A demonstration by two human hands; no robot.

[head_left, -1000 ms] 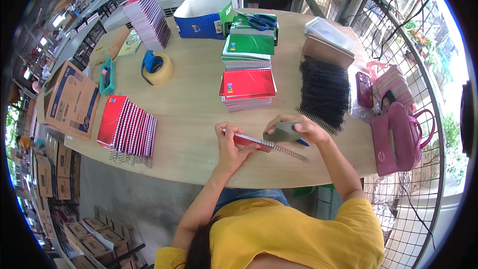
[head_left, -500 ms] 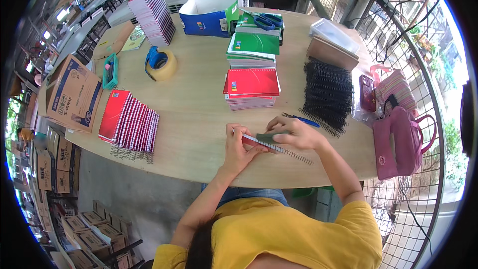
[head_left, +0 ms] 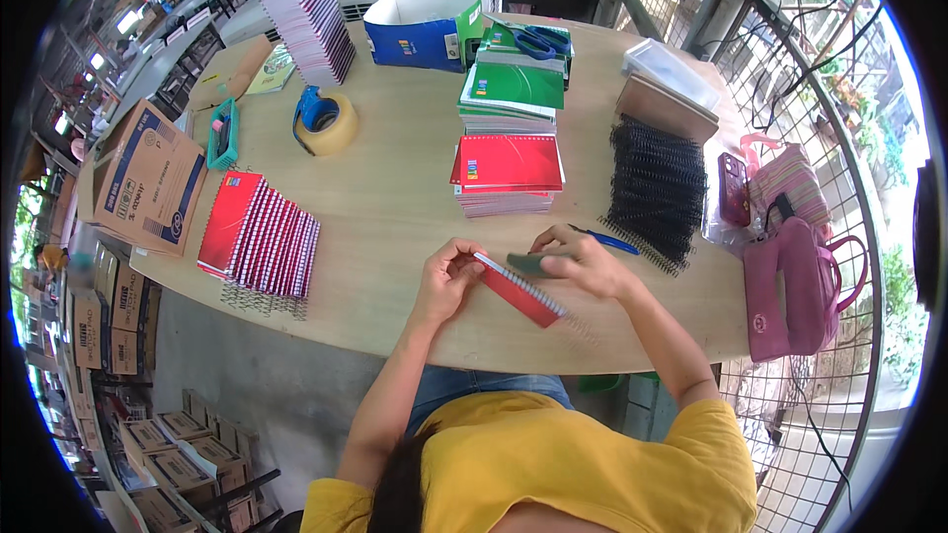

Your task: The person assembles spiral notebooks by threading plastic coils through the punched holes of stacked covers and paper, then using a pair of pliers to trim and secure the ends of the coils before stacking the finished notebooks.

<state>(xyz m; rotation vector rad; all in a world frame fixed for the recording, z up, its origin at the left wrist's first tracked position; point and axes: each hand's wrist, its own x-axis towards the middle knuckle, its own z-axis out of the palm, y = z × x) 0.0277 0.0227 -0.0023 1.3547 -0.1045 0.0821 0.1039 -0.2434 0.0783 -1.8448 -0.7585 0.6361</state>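
Over the near middle of the table, my left hand (head_left: 449, 281) pinches one end of a red notebook (head_left: 520, 294), which is held tilted with its bound edge up. A wire coil (head_left: 543, 298) runs along that edge, and its blurred end sticks out past the lower right corner. My right hand (head_left: 585, 265) is closed on a dark green flat piece (head_left: 531, 265), just above the coil and apart from it. Beyond my hands stands a stack of red-covered notebook pads (head_left: 510, 166). A blue pen-like tool (head_left: 610, 241) lies behind my right hand.
Bound red notebooks (head_left: 262, 237) are stacked at left, near a tape dispenser (head_left: 326, 121) and a cardboard box (head_left: 148, 178). Green pads (head_left: 513, 87) with scissors (head_left: 538, 41) stand at the back. Black coils (head_left: 657, 192) and a pink bag (head_left: 790, 291) are on the right.
The notebook has turned so its red cover shows more, and the coil's loose end now sticks out less. My left hand has shifted slightly left; my right hand still holds the green piece.
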